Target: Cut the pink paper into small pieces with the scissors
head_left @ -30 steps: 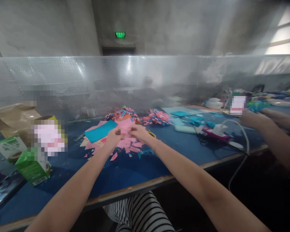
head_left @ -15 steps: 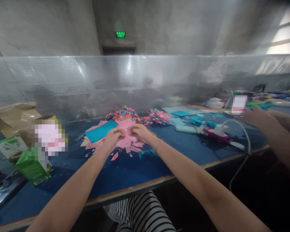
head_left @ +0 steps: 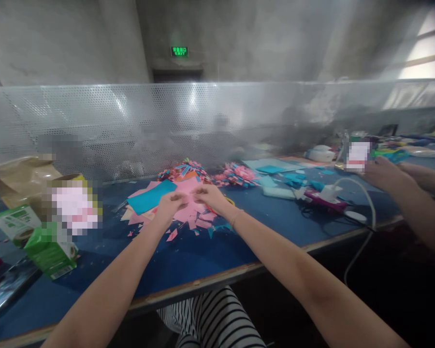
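My left hand (head_left: 173,203) and my right hand (head_left: 210,197) face each other over a pile of pink paper pieces (head_left: 192,215) on the table. The fingers of both are closed in a pinch, with a small piece of pink paper (head_left: 190,195) between them; its outline is hard to tell from the pink sheets below. A blue sheet of paper (head_left: 150,197) lies just left of my left hand, on top of pale and pink sheets. Teal scraps (head_left: 223,229) lie under my right wrist.
Heaps of cut pink, orange and blue paper (head_left: 188,169) stand behind my hands. To the left are a brown paper bag (head_left: 25,176) and a green packet (head_left: 52,251). At right, a purple power strip (head_left: 322,199) with cables lies before a co-worker's hand (head_left: 391,176).
Both hands stay over the pink pile, with only slight finger movement. The gap between their fingertips looks a little different. The view has shifted very slightly.
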`<state>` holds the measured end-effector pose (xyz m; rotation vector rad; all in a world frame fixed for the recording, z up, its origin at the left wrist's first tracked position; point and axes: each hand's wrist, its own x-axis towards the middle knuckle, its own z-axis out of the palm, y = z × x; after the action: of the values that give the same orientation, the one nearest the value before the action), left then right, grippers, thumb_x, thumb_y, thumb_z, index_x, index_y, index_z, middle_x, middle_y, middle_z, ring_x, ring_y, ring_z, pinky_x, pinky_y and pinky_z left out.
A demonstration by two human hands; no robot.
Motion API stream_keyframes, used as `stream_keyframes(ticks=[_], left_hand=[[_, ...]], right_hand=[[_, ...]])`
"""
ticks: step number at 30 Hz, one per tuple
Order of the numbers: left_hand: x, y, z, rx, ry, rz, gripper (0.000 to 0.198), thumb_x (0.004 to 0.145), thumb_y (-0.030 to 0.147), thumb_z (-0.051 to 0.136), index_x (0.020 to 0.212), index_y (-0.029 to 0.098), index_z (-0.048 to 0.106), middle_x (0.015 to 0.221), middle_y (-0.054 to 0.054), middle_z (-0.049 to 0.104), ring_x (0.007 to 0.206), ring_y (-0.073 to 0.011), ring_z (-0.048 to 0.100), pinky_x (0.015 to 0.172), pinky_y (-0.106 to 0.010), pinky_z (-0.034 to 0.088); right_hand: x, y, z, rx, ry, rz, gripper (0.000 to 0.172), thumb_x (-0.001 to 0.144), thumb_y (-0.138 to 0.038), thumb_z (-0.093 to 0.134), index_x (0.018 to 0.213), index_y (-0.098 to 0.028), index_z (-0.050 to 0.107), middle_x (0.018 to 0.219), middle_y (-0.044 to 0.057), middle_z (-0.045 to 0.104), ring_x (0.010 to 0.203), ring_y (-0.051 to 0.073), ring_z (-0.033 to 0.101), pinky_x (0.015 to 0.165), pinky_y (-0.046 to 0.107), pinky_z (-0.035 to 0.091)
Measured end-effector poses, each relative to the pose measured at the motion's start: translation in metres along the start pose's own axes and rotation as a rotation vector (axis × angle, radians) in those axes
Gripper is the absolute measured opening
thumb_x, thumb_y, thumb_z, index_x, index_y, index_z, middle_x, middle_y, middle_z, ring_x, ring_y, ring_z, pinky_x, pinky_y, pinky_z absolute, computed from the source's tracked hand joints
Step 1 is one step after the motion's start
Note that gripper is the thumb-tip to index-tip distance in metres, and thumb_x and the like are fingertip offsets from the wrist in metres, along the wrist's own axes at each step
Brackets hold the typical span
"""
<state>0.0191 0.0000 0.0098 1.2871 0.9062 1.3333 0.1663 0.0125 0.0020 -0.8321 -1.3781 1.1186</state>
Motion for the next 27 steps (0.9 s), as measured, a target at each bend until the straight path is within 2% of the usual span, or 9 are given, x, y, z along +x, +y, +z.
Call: stream_keyframes(ticks=[5, 11, 18, 27], left_hand=[[0.000, 0.001, -0.001, 0.042, 0.032, 0.006, 0.035, 0.041, 0.027, 0.072, 0.069, 0.012, 0.057, 0.060, -0.001, 0.058, 0.053, -0.0116, 0.057, 0.061, -0.030, 0.048], [0.001, 0.001, -0.004, 0.086, 0.044, -0.016, 0.037, 0.043, 0.030, 0.071, 0.071, 0.012, 0.058, 0.059, -0.002, 0.059, 0.051, -0.0134, 0.058, 0.057, -0.029, 0.047], [0.000, -0.001, -0.001, 0.093, 0.042, 0.022, 0.037, 0.045, 0.035, 0.070, 0.071, 0.011, 0.058, 0.059, -0.003, 0.060, 0.051, -0.0142, 0.059, 0.055, -0.028, 0.048], [-0.003, 0.005, 0.002, 0.098, 0.066, 0.031, 0.036, 0.042, 0.032, 0.071, 0.068, 0.010, 0.058, 0.056, -0.002, 0.059, 0.049, -0.0130, 0.057, 0.053, -0.027, 0.048]], right_hand=[[0.000, -0.002, 0.000, -0.001, -0.003, -0.018, 0.021, 0.050, -0.024, 0.066, 0.066, -0.013, 0.057, 0.061, -0.002, 0.055, 0.059, 0.007, 0.053, 0.065, 0.027, 0.049], [0.001, 0.003, 0.000, -0.003, -0.023, -0.039, 0.022, 0.051, -0.024, 0.065, 0.068, -0.012, 0.057, 0.065, -0.002, 0.056, 0.061, 0.008, 0.054, 0.068, 0.029, 0.049], [0.005, 0.010, -0.002, -0.051, -0.008, -0.088, 0.021, 0.052, -0.023, 0.064, 0.069, -0.013, 0.058, 0.065, -0.001, 0.057, 0.061, 0.008, 0.054, 0.068, 0.029, 0.048], [0.003, 0.005, -0.001, -0.140, -0.026, -0.144, 0.015, 0.056, -0.020, 0.058, 0.069, -0.013, 0.056, 0.065, -0.001, 0.056, 0.062, 0.009, 0.053, 0.064, 0.026, 0.046]])
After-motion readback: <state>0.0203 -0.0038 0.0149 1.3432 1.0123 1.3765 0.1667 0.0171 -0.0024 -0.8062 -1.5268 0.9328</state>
